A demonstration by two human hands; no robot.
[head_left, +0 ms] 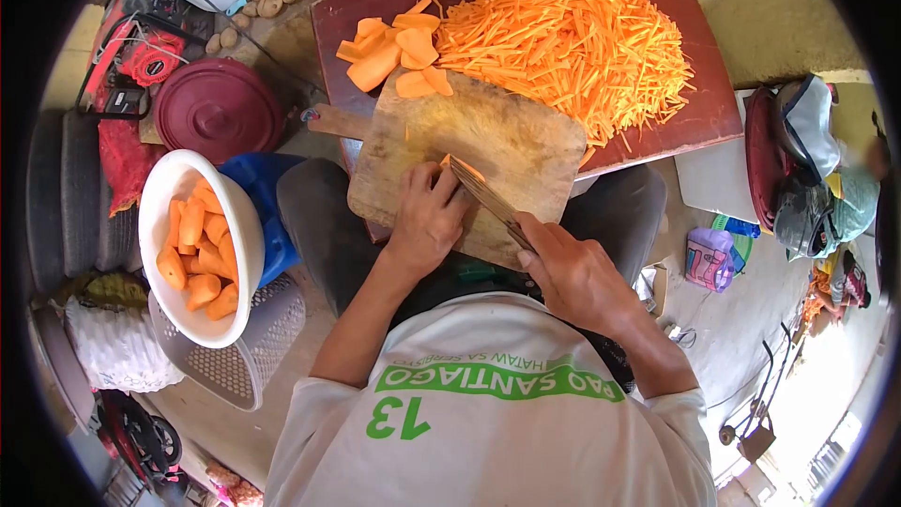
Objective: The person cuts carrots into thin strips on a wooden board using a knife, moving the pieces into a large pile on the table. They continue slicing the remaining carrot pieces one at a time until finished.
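Note:
My right hand [577, 272] grips the handle of a knife [490, 199], its blade angled up and left over the wooden cutting board [526, 131]. Close to the blade tip, my left hand [429, 216] has its fingers curled down on the board, against a piece of carrot [447, 161] that is mostly hidden. Beyond the board lies a big heap of carrot strips [572, 47]. Thick carrot slices [380, 54] sit left of that heap. The board rests partly on the red table [694, 136], near my lap.
To my left, a white basin [150, 253] holds several peeled carrots [199, 244], above a grey perforated basket [267, 338]. A lidded maroon tub [218, 111] stands behind it. On the right floor is a purple bag [709, 258]. A person [849, 286] shows at the far right.

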